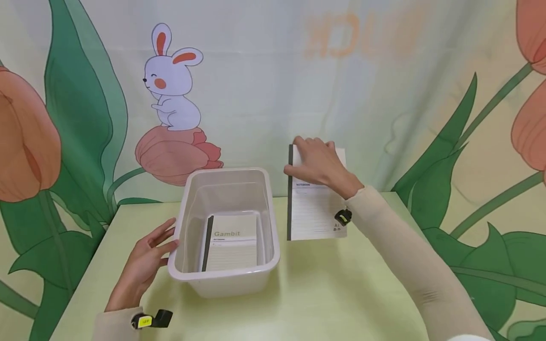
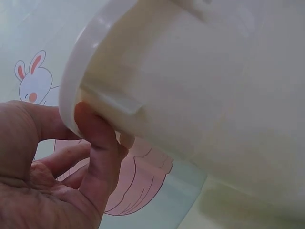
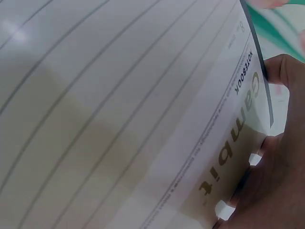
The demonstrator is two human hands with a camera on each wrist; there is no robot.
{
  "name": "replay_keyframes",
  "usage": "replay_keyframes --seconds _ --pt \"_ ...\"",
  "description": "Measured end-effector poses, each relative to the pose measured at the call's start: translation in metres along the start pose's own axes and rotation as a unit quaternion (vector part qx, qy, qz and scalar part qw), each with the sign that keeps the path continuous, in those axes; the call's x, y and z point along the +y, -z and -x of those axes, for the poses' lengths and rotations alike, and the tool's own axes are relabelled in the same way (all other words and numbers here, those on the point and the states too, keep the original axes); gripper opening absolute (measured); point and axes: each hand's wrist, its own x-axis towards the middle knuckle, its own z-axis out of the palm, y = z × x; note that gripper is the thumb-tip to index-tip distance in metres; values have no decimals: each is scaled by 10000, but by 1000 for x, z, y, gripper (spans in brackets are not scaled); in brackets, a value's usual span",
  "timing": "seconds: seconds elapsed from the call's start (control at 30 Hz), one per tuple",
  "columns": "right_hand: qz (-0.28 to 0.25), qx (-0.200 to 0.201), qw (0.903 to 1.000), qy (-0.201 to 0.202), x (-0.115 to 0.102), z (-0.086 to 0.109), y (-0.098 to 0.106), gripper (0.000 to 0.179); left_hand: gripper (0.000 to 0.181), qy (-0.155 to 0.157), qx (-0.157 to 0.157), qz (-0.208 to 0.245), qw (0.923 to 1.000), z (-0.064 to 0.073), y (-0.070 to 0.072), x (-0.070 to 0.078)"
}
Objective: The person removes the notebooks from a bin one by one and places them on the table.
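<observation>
In the head view my left hand (image 1: 142, 265) is at the left side of a whitish plastic bin (image 1: 230, 273). The left wrist view shows that hand's thumb and fingers (image 2: 97, 129) pinching the bin's rim (image 2: 71, 86). Inside the bin a pale notebook (image 1: 234, 251) with a dark spine and "Gambit" on its cover lies flat. To the right of the bin, my right hand (image 1: 320, 163) grips a similar notebook (image 1: 313, 210) near its top, fingers over the upper edge and thumb at the dark spine. Lined cover and printed title (image 3: 228, 138) fill much of the right wrist view.
The bin stands on a light green table (image 1: 341, 289). Behind the table hangs a curtain (image 1: 256, 94) printed with a rabbit, tulips and leaves. Both wrists carry small black camera mounts (image 1: 343, 217).
</observation>
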Motion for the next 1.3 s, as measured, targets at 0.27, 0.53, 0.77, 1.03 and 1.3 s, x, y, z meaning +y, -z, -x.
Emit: replay_keyframes --seconds 0.27,0.53,0.77,1.03,1.3 --pt "300 -644 9971 -275 66 6 -108 61 63 72 117 132 9998 0 -5 2" --pt "110 -1063 9938 -296 81 3 -180 63 60 138 189 106 9997 -3 -4 0" --pt "145 -1111 9936 -127 82 -7 -211 63 62 253 65 117 9996 -3 0 1" --pt "-106 -849 9963 -76 91 0 -241 65 61 174 8 81 9998 -5 -1 3" --pt "-482 -858 9951 -35 87 1 -211 67 63 152 8 12 9999 -3 2 5"
